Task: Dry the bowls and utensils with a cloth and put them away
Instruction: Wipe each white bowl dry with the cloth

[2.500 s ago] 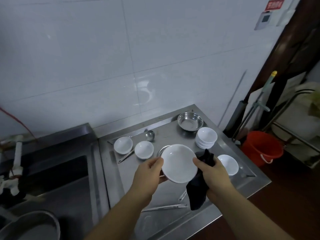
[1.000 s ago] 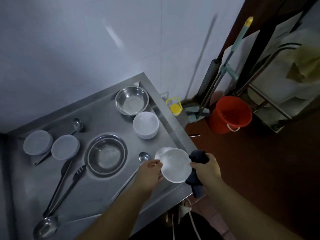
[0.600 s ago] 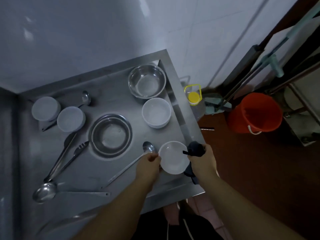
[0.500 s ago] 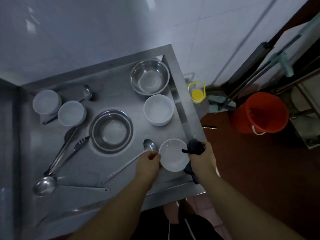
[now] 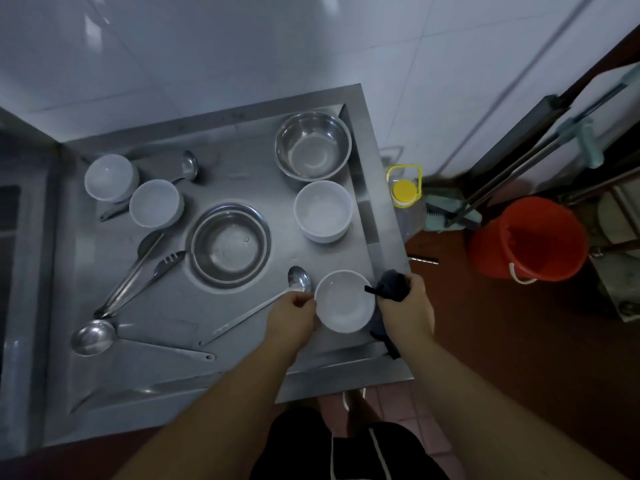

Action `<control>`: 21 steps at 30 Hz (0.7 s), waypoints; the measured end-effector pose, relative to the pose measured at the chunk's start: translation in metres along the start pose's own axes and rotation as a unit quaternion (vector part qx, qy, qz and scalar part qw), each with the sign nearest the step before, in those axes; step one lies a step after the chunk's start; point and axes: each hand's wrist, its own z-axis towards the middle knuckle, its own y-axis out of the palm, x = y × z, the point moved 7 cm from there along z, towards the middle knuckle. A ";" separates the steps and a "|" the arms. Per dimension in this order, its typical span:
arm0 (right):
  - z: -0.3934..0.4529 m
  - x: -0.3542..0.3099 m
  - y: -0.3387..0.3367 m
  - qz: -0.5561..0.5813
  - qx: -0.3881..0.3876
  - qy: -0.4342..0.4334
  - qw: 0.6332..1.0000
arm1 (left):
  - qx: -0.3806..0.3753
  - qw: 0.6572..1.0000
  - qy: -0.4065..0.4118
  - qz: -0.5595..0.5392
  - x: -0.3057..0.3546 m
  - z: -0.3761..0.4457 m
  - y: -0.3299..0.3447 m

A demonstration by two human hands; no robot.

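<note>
2 hands [image 5: 294, 311] [image 5: 405, 306] gripping white bowl [image 5: 344, 301], dark cloth [image 5: 391, 284] bunched at rim

Dim overall, bluish cast. Catching soft glare on the wall tiles [image 5: 145, 46] at upper left, light seeming to come from above. Reflecting faint highlights off the steel counter [image 5: 242, 344] and steel bowl [image 5: 313, 143]. Darkening toward the lower corners and the floor [image 5: 519, 341]. Bending straight lines at the edges, wide-angle style. Smearing slightly at the right side around the mop handles [image 5: 519, 161]. Glowing as the one saturated patch: red bucket [image 5: 530, 237].
</note>
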 end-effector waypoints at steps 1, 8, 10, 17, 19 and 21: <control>-0.002 -0.004 -0.006 -0.017 -0.002 -0.010 1.000 | 0.000 1.000 0.010 0.016 0.003 -0.005 -0.005; -0.022 -0.049 -0.027 -0.077 -0.016 -0.105 0.991 | 0.026 0.987 0.068 0.146 0.015 -0.055 -0.045; -0.029 -0.068 -0.019 -0.091 -0.038 -0.142 0.985 | 0.033 0.980 0.082 0.176 0.020 -0.068 -0.056; -0.073 -0.123 0.034 -0.139 -0.129 -0.230 0.954 | 0.087 0.955 0.129 0.251 0.033 -0.090 -0.119; -0.087 -0.135 0.051 -0.133 -0.157 -0.244 0.948 | 0.103 0.943 0.139 0.283 0.033 -0.091 -0.139; -0.099 -0.146 0.068 -0.142 -0.175 -0.259 0.939 | 0.113 0.925 0.151 0.331 0.032 -0.090 -0.157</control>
